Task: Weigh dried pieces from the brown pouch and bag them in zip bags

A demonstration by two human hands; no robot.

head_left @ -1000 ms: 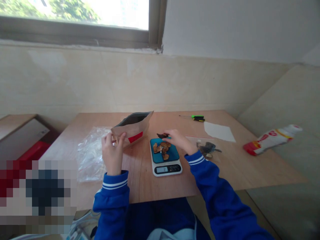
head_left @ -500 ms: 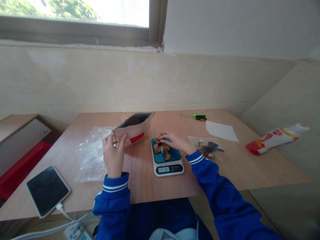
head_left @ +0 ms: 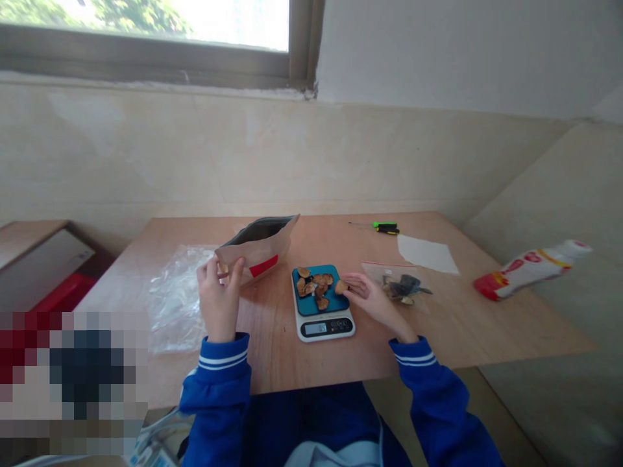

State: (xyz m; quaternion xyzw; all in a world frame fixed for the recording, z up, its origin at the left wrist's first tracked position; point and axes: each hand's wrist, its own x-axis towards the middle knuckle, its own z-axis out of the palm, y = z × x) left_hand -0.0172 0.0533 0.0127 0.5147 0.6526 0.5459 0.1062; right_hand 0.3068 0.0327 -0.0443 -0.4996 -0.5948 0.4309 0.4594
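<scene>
Fingers [head_left: 357,285] of the right hand [head_left: 374,299], nearly closed, pinch one brown slice [head_left: 341,287] at the right edge of one scale [head_left: 326,328], whose blue plate [head_left: 339,305] bears several overlapping slices [head_left: 322,302]. The left hand [head_left: 219,303], fingers barely parted, grips the left rim of one gaping pouch [head_left: 256,254], a strip of tabletop [head_left: 272,318] separating it from the scale. Farther back lie one white sheet [head_left: 427,254] and two screwdrivers [head_left: 387,230].

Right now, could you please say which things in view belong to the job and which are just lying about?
Seemingly in use:
blue-topped white scale
brown dried slices, on it and in the right hand
red-labelled tan pouch, in the left hand

Seemingly lying about:
white paper sheet
red and white plastic bottle
green-handled tool
crumpled clear plastic
</scene>
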